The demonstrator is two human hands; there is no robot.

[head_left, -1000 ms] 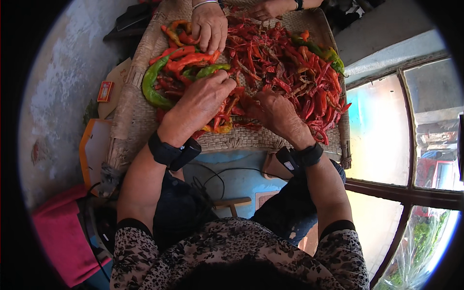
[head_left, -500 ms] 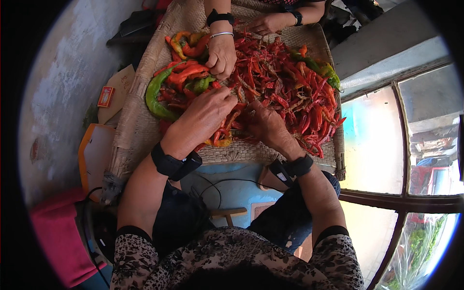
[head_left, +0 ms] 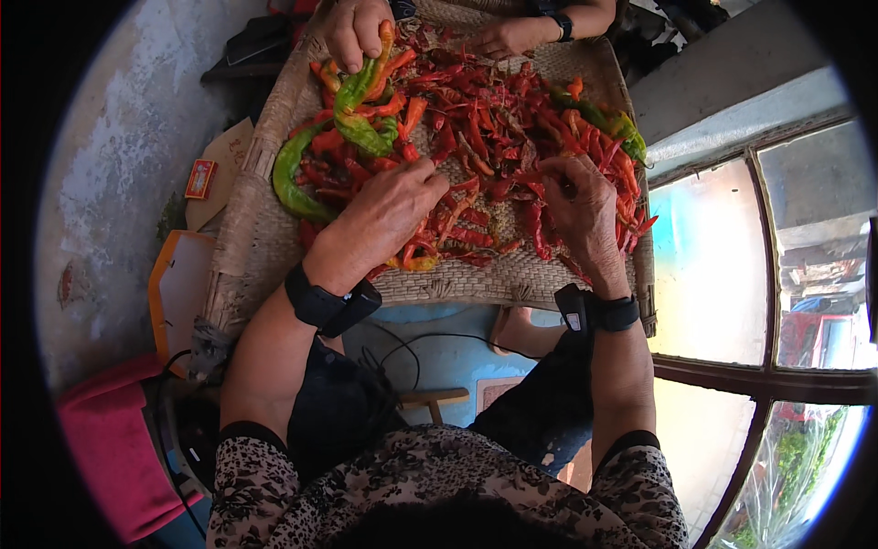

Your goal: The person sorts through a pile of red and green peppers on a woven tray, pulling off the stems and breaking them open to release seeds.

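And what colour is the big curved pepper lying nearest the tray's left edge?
Green; the curved pepper shows best in the head view.

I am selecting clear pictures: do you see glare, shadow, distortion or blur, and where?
Head view: glare whitens the window pane; head view: the window frame bends and the corners go black; head view: the dark trousers show little detail in shade; head view: no strong blur on the right hand or the red peppers.

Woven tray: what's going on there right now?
The person's left hand is over mixed peppers on the woven tray, the right hand at the red peppers farther right; whether either grip holds anything is unclear. A co-worker's hand holds a twisted green pepper at the tray's left.
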